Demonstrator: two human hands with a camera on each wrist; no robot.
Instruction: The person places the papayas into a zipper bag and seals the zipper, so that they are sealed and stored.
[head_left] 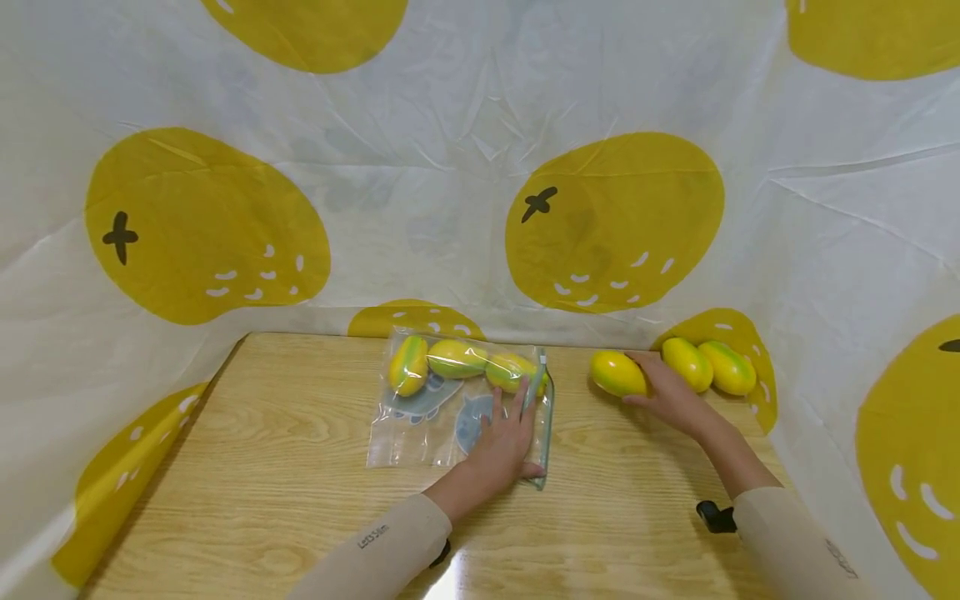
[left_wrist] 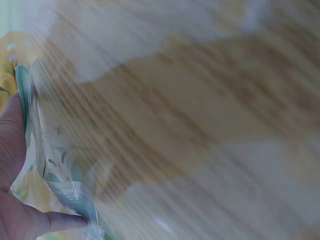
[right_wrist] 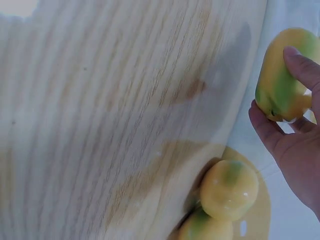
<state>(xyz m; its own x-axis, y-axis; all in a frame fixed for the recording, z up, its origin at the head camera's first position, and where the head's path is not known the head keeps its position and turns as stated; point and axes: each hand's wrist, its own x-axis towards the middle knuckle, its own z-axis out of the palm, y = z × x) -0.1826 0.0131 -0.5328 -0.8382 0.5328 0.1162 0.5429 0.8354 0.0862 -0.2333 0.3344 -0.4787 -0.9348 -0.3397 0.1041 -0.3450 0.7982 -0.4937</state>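
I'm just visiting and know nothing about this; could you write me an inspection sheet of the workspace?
Surface: pale wood-grain tabletop.
Job's things: clear plastic bag with blue prints, holding three glossy yellow-green oval fruits; one matching loose fruit; two more fruits at the far right.
Clutter: nothing seen.
Hands: left hand rests on the bag, at its greenish-edged end; right hand grips the loose fruit.
Cables: nothing seen.
Surroundings: white sheet printed with large yellow fruit shapes.
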